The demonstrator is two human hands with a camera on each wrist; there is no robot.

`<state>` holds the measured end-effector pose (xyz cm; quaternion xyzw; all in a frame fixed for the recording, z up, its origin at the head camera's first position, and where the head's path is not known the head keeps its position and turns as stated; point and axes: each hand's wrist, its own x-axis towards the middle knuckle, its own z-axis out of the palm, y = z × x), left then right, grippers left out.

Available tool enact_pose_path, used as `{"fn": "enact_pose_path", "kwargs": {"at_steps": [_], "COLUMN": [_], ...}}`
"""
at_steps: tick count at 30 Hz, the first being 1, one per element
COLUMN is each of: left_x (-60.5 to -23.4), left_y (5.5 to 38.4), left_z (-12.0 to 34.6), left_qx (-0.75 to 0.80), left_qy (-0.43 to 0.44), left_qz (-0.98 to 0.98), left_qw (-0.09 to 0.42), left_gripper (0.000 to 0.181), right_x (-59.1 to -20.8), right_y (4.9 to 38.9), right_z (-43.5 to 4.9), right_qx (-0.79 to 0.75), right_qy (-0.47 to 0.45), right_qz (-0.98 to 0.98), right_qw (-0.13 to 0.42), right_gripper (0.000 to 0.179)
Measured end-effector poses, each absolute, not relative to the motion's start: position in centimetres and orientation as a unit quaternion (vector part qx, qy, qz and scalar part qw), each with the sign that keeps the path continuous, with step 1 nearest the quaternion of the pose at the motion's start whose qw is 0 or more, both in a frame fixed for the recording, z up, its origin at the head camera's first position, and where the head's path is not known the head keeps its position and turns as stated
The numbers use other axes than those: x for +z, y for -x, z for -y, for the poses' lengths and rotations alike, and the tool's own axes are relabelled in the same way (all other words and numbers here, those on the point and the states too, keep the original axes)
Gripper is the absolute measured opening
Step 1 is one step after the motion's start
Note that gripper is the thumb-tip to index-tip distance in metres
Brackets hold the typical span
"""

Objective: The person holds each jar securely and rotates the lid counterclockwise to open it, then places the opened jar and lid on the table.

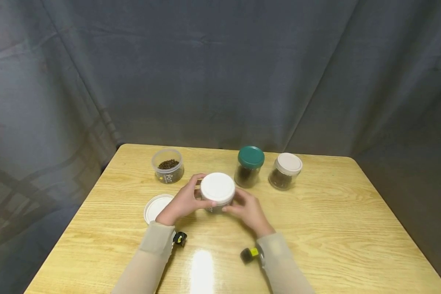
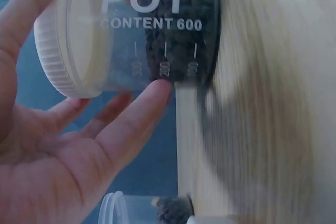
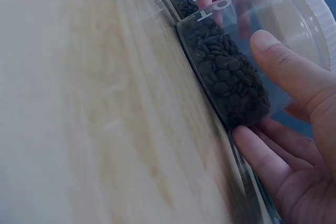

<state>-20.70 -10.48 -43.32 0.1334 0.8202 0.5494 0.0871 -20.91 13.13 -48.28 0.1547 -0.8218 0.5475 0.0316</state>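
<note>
A clear plastic jar [image 1: 217, 208] with a white ribbed lid [image 1: 217, 186] stands upright near the middle of the table, held between both hands. Dark brown pellets [image 3: 228, 72] fill its lower part, and "POT CONTENT 600" is printed on its wall. My left hand [image 1: 185, 201] grips it from the left, thumb up by the lid and fingers round the side. From the right, my right hand [image 1: 250, 210] holds the wall between thumb and fingers. The jar's base is close over the wooden table [image 2: 262, 129].
An uncovered tub [image 1: 170, 175] of brown pellets stands at the back left. A loose white lid [image 1: 155, 208] lies by the left wrist, partly hidden. Behind the right hand stand a green-lidded jar [image 1: 250, 159] and a white-lidded jar [image 1: 287, 167]. A grey curtain [image 1: 213, 81] hangs behind.
</note>
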Motion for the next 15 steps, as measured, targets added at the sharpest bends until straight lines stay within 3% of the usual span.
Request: {"fn": "enact_pose_path", "kwargs": {"at_steps": [4,8,11,15], "left_x": [-43.22,-42.94,-42.95,-43.01], "left_y": [20.81,20.81,20.85,20.86], "left_z": [10.84,11.15,11.22,11.24], "left_qx": [0.482,0.398,0.372,0.369], "left_qy": [-0.208,-0.301,-0.340,-0.355], "left_qz": [-0.851,-0.863,-0.859,-0.855], "left_qw": [0.013,-0.074,-0.089,-0.084], "left_gripper": [0.089,0.060,0.044,0.041], "right_x": [-48.28,-48.28,-48.26,-48.23], "right_y": [20.92,20.94,20.90,20.89], "right_z": [-13.05,-13.04,-13.08,-13.10], "right_qx": [0.545,0.533,0.529,0.531], "right_qy": [-0.157,-0.158,-0.157,-0.157], "right_qz": [0.823,0.831,0.833,0.832], "right_qw": [0.028,0.028,0.027,0.027], "right_gripper": [0.069,0.071,0.072,0.072]}}
